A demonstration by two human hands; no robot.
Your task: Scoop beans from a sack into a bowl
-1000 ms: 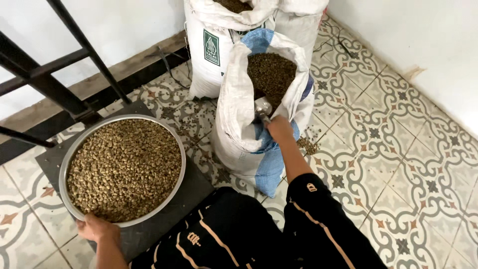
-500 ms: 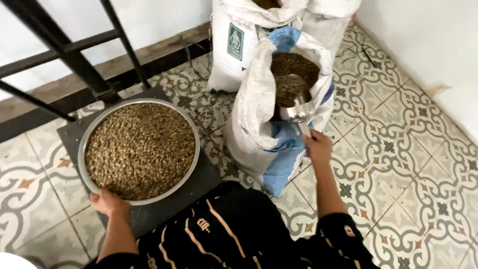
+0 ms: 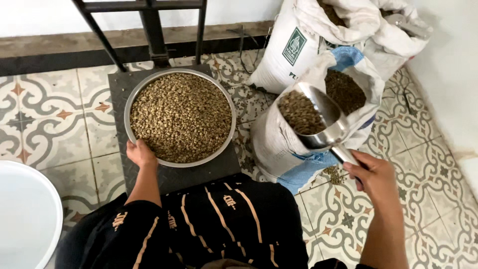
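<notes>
My right hand (image 3: pixel 374 177) grips the handle of a metal scoop (image 3: pixel 318 119) heaped with greenish-brown beans, held above the open white sack (image 3: pixel 279 139) of the same beans. My left hand (image 3: pixel 140 152) rests on the near rim of a wide metal pan (image 3: pixel 229 107) full of beans. The pan sits on a dark checkered scale platform (image 3: pixel 119 89) in front of my knees.
A second, taller white sack (image 3: pixel 294 47) stands behind the open one against the wall. A black metal frame (image 3: pixel 152 30) rises behind the platform. A white round basin (image 3: pixel 27 214) is at the lower left. Several spilled beans (image 3: pixel 334 174) lie on the patterned tile floor.
My right hand has lifted the filled scoop out of the sack and drawn it back toward me. My left hand has stayed on the pan's rim.
</notes>
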